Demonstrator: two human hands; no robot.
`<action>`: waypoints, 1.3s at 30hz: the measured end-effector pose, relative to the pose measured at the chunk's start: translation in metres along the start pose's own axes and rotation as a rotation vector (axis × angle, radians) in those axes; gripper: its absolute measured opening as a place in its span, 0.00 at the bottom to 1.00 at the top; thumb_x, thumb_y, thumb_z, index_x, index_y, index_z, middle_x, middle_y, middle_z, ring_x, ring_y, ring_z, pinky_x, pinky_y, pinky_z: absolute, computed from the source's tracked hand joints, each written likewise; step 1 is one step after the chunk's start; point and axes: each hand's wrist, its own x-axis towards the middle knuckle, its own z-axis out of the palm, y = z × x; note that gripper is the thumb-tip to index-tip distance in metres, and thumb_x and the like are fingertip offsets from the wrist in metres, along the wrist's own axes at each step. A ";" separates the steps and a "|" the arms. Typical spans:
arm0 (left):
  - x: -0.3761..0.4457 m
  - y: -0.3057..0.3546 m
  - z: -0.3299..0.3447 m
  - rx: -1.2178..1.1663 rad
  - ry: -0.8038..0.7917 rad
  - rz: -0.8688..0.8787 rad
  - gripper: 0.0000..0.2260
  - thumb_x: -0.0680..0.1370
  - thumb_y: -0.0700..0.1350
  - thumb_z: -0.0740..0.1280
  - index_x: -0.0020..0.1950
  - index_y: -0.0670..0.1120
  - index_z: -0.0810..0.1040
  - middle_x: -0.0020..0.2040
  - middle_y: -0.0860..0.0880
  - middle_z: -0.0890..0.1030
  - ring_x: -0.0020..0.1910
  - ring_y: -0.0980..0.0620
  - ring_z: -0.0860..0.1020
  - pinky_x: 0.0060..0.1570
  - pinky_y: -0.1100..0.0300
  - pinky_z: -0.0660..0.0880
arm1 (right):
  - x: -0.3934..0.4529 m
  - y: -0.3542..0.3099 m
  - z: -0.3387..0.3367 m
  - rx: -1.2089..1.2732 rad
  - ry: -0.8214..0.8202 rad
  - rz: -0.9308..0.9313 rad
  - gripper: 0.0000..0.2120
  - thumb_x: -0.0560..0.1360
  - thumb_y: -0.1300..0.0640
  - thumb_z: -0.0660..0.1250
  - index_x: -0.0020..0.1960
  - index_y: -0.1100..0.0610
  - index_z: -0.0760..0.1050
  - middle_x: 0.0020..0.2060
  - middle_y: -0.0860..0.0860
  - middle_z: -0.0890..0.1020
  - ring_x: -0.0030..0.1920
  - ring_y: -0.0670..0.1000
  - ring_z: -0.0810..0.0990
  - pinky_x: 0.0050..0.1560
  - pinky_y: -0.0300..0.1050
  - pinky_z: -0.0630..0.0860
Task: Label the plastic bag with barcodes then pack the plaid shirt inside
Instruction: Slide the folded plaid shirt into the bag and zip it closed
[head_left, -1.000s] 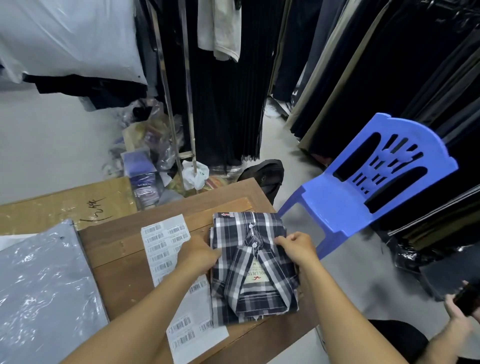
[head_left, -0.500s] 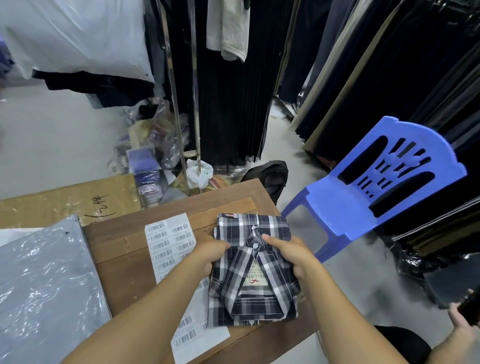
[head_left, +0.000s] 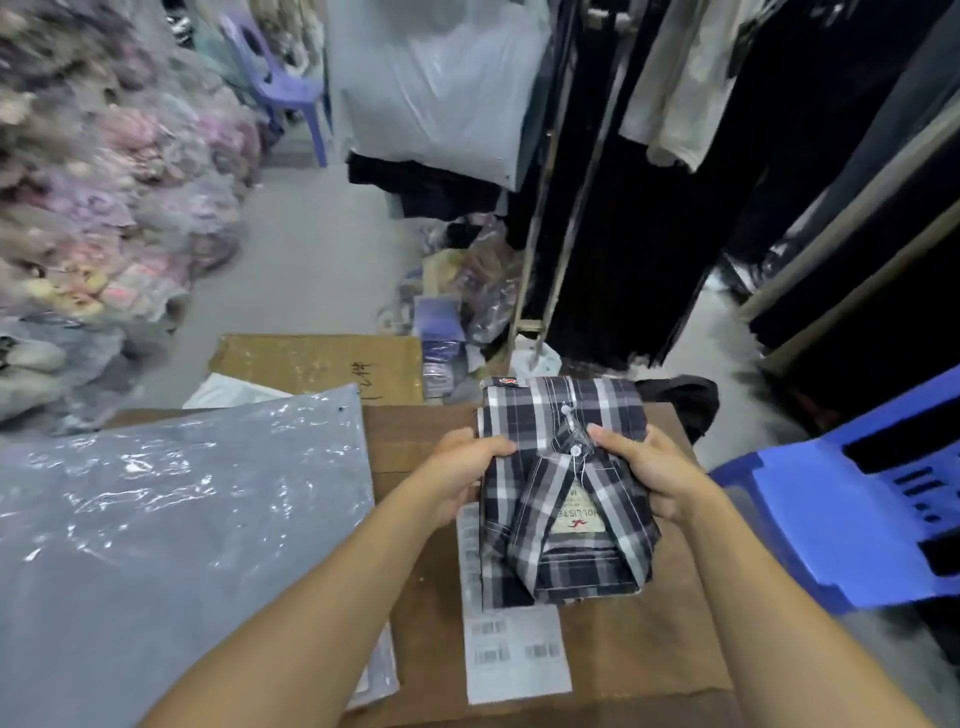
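Plaid shirt (head_left: 563, 493) gripped by both hands (head_left: 462, 475), hiding most of barcode sheet (head_left: 514, 654), background blurred

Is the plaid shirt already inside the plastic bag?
No, out: the folded plaid shirt sits bare between both hands, beside the plastic bag.

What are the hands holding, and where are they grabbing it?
The folded plaid shirt. The left hand grips its left edge and the right hand its right edge, thumbs on top near the collar.
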 end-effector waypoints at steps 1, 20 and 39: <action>-0.004 -0.001 -0.013 -0.028 0.030 0.012 0.12 0.77 0.43 0.70 0.59 0.42 0.79 0.53 0.47 0.86 0.54 0.48 0.83 0.59 0.49 0.77 | 0.007 -0.004 0.013 -0.017 -0.025 0.000 0.20 0.74 0.56 0.75 0.62 0.62 0.76 0.48 0.61 0.88 0.44 0.58 0.88 0.38 0.49 0.85; -0.019 -0.084 -0.110 0.893 0.655 -0.025 0.22 0.74 0.54 0.69 0.64 0.46 0.69 0.64 0.45 0.70 0.64 0.43 0.69 0.61 0.47 0.73 | 0.031 -0.019 0.104 -0.215 -0.293 -0.002 0.23 0.72 0.55 0.76 0.63 0.61 0.74 0.50 0.61 0.87 0.49 0.61 0.87 0.48 0.55 0.84; -0.019 -0.082 -0.142 0.031 0.589 0.082 0.07 0.77 0.48 0.70 0.46 0.46 0.75 0.42 0.45 0.79 0.39 0.47 0.78 0.40 0.55 0.76 | 0.039 -0.020 0.116 -0.251 -0.332 -0.011 0.27 0.70 0.55 0.78 0.65 0.63 0.73 0.50 0.60 0.88 0.48 0.59 0.88 0.43 0.50 0.84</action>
